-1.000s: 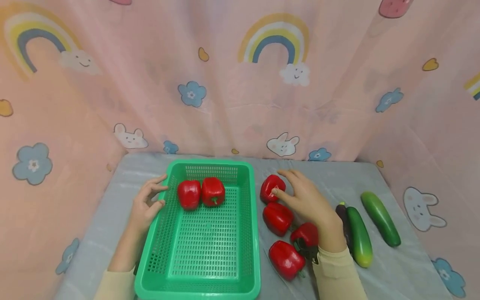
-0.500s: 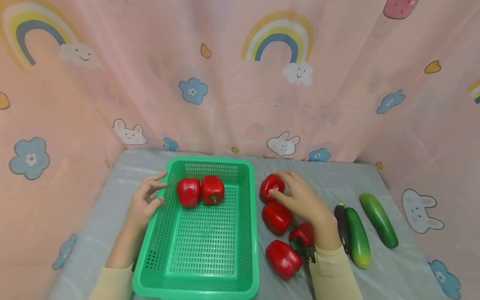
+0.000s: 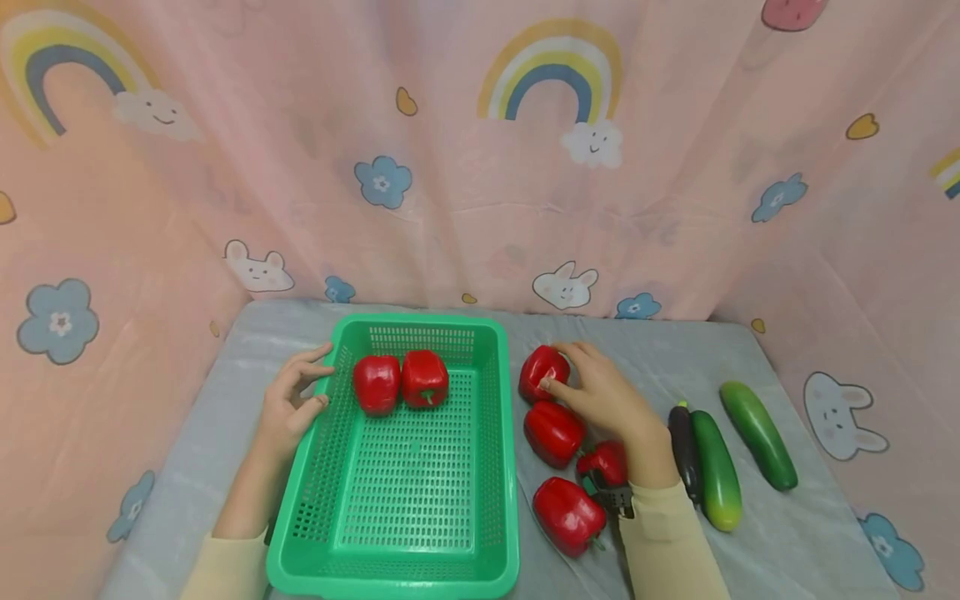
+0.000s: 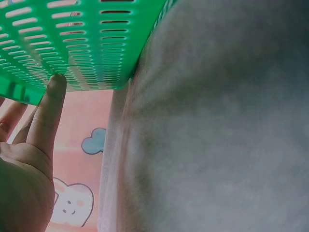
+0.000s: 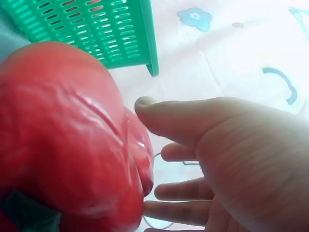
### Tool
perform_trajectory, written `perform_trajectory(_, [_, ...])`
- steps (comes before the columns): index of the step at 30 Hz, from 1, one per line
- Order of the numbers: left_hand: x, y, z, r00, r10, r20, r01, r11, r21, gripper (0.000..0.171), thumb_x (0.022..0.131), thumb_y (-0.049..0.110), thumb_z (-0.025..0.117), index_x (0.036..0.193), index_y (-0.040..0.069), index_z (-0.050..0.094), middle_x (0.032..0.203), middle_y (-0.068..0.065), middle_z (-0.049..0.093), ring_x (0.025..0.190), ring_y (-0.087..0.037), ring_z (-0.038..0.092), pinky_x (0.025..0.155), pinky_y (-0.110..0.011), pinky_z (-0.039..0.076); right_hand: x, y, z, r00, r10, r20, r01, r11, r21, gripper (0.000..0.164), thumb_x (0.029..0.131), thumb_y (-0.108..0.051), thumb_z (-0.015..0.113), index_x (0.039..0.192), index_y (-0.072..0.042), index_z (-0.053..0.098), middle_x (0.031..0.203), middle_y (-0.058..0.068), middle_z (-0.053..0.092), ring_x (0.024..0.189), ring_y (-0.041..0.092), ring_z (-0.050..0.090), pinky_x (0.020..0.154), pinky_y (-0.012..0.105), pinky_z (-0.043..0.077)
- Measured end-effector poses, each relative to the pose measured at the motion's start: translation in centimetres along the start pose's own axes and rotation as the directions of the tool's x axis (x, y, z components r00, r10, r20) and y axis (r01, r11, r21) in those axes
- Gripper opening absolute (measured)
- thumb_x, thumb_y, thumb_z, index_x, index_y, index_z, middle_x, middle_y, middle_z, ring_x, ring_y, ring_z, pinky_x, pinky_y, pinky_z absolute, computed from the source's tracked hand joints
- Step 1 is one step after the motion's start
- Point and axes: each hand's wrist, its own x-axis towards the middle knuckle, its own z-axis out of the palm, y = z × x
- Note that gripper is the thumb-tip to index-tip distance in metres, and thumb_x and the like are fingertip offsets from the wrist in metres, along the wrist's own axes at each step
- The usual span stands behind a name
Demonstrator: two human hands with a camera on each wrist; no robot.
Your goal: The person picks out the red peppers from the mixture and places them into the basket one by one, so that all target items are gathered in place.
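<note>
Nearest us lay the front pepper (image 3: 568,515), then the strap-side pepper (image 3: 603,460), partly hidden by our dark wrist gear (image 3: 618,500). Right of our sleeve (image 3: 675,537) lay an eggplant (image 3: 684,450) and two cucumbers (image 3: 717,475). Left of the peppers stood the green basket (image 3: 408,492); our left hand (image 3: 285,407) rested loose fingers at its rim, clenched on nothing. Past the middle pepper (image 3: 555,432), our right hand (image 3: 603,396) spanned the far pepper (image 3: 538,368), which lay just outside the basket. Thumb and fingers were spread, not clenched; we could not tell whether they touched it. Over the last second they had drawn in only slightly, so we judged the grasp barely begun. Two peppers (image 3: 377,385) sat unmoved at the basket's far end, before the pink curtain (image 3: 450,258).
</note>
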Motion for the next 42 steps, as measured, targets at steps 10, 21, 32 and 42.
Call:
perform_trajectory(10, [0.2, 0.0, -0.1, 1.000, 0.004, -0.007, -0.004, 1.000, 0.004, 0.031, 0.085, -0.026, 0.055, 0.116, -0.023, 0.062, 0.147, -0.035, 0.054, 0.136, -0.023, 0.062, 0.091, -0.022, 0.054, 0.7, 0.4, 0.4, 1.000, -0.022, 0.004, 0.021, 1.000, 0.016, 0.079, 0.095, -0.037, 0.082, 0.160, -0.005, 0.050, 0.151, 0.022, 0.058, 0.134, 0.045, 0.058, 0.100, 0.067, 0.056])
perform_trajectory(21, [0.3, 0.3, 0.0, 1.000, 0.012, 0.000, -0.012, 1.000, -0.010, 0.030, 0.086, -0.028, 0.054, 0.116, -0.024, 0.060, 0.148, -0.033, 0.054, 0.137, -0.024, 0.060, 0.083, -0.022, 0.055, 1.1, 0.4, 0.8, 0.999, -0.046, 0.014, 0.046, 0.999, 0.025, 0.082, 0.092, -0.029, 0.086, 0.160, -0.003, 0.049, 0.149, 0.024, 0.058, 0.131, 0.046, 0.059, 0.097, 0.064, 0.058])
perform_trajectory(32, [0.1, -0.1, -0.1, 1.000, -0.012, 0.014, 0.012, 1.000, 0.004, 0.028, 0.089, -0.026, 0.055, 0.117, -0.023, 0.060, 0.150, -0.031, 0.054, 0.138, -0.020, 0.060, 0.073, -0.022, 0.053, 1.2, 0.7, 1.3, 0.999, -0.037, 0.006, 0.037, 0.999, 0.034, 0.083, 0.091, -0.027, 0.086, 0.161, -0.003, 0.048, 0.150, 0.024, 0.058, 0.133, 0.045, 0.058, 0.098, 0.064, 0.058])
perform_trajectory(42, [-0.1, 0.1, 0.0, 1.000, 0.023, 0.006, -0.023, 1.000, -0.003, 0.028, 0.088, -0.026, 0.055, 0.115, -0.025, 0.059, 0.149, -0.025, 0.057, 0.134, -0.021, 0.063, 0.083, -0.020, 0.055, 0.9, 0.8, 1.3, 0.998, -0.069, -0.012, 0.069, 0.997, 0.033, 0.082, 0.091, -0.025, 0.086, 0.159, 0.000, 0.049, 0.148, 0.024, 0.060, 0.132, 0.045, 0.058, 0.098, 0.063, 0.058])
